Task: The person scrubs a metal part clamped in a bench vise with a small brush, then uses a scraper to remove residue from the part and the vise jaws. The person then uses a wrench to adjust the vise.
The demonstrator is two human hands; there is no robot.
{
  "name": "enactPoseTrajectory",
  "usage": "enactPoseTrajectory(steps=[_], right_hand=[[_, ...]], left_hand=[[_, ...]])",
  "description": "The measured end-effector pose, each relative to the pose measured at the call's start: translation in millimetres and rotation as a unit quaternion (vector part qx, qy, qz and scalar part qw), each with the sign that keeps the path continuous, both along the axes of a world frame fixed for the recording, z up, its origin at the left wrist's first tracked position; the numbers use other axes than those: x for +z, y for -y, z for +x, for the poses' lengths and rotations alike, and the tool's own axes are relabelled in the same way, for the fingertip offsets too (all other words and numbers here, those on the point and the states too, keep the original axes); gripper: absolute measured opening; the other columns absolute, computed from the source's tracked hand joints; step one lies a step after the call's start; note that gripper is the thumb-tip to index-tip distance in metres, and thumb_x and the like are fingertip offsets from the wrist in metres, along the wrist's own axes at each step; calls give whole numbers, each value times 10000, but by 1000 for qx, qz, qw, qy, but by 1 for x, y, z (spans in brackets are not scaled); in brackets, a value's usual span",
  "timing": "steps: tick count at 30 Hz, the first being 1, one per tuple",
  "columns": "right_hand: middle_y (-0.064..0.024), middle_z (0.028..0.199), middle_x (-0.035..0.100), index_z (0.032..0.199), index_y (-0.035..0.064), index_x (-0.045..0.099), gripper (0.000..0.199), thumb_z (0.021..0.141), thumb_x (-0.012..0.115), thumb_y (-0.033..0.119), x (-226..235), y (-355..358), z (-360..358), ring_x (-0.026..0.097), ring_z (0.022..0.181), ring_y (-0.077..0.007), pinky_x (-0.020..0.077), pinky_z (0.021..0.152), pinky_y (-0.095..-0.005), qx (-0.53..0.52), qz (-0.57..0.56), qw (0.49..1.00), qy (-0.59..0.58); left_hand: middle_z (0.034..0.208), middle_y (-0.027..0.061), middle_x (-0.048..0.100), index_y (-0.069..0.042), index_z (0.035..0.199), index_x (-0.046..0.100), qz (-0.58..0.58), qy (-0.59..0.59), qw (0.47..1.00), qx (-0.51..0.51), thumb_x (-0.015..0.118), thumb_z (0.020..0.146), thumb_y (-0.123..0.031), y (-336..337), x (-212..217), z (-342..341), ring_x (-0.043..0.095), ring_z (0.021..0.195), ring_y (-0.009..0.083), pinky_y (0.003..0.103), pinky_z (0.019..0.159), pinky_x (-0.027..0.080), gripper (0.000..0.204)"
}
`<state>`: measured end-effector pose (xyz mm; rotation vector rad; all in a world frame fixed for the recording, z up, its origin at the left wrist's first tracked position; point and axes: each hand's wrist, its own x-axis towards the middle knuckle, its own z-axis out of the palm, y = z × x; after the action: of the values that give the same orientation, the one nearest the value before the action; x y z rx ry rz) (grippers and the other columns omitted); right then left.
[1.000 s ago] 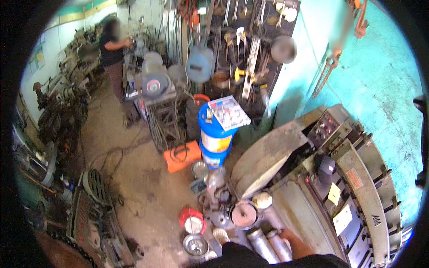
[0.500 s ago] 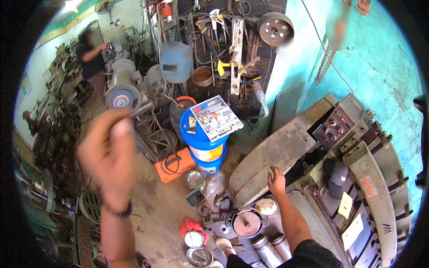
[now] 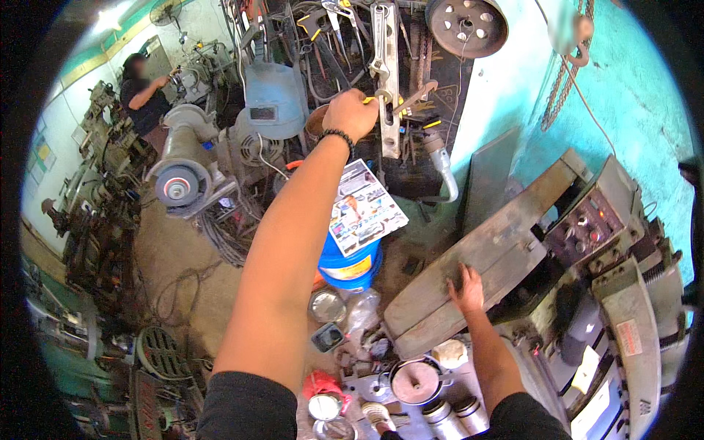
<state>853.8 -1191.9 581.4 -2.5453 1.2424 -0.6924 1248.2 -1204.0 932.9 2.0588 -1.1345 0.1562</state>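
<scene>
My left hand (image 3: 352, 116), with a dark beaded bracelet at the wrist, reaches up to the wall tool board (image 3: 396, 183). Its fingers are closed round a yellow tool (image 3: 377, 97), mostly hidden by the hand, so its kind does not show. Beside it hangs a long pale metal bar (image 3: 389, 132) with holes. My right hand (image 3: 467, 292) rests with fingers apart on the long grey metal cover (image 3: 433, 304) of a machine. Below my left forearm, a printed sheet (image 3: 367, 216) lies on a blue bucket (image 3: 352, 264).
A bench grinder (image 3: 180, 183) stands at left, with a co-worker (image 3: 143, 99) beyond it. A blue welding mask (image 3: 275, 103) hangs left of my hand. Metal canisters (image 3: 444, 422), a lidded pot (image 3: 415, 381) and small tins crowd the floor near my feet. A control panel (image 3: 590, 224) sits at right.
My left hand has gone from mid-air at left up to the tool board and closed on the yellow tool. My right hand's fingers have spread on the machine cover. The view has shifted.
</scene>
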Motion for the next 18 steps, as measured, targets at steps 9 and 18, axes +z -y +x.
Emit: enactPoseTrajectory(steps=[9, 18], right_hand=[[-250, 1310, 532, 1398, 22, 466, 781, 770, 742, 394, 10, 3, 4, 496, 1219, -426, 397, 1062, -488, 6, 52, 999, -14], [-248, 1262, 544, 1372, 3, 481, 789, 777, 719, 463, 6, 8, 0, 493, 1204, -421, 366, 1078, -508, 30, 25, 999, -32]], left_hand=[[1199, 222, 647, -14, 1169, 647, -129, 78, 984, 92, 620, 892, -471, 121, 47, 18, 656, 1090, 381, 474, 921, 541, 536], [1043, 254, 709, 17, 1072, 679, -81, 59, 992, 73, 620, 943, -312, 143, 66, 27, 691, 1006, 400, 479, 887, 563, 358]])
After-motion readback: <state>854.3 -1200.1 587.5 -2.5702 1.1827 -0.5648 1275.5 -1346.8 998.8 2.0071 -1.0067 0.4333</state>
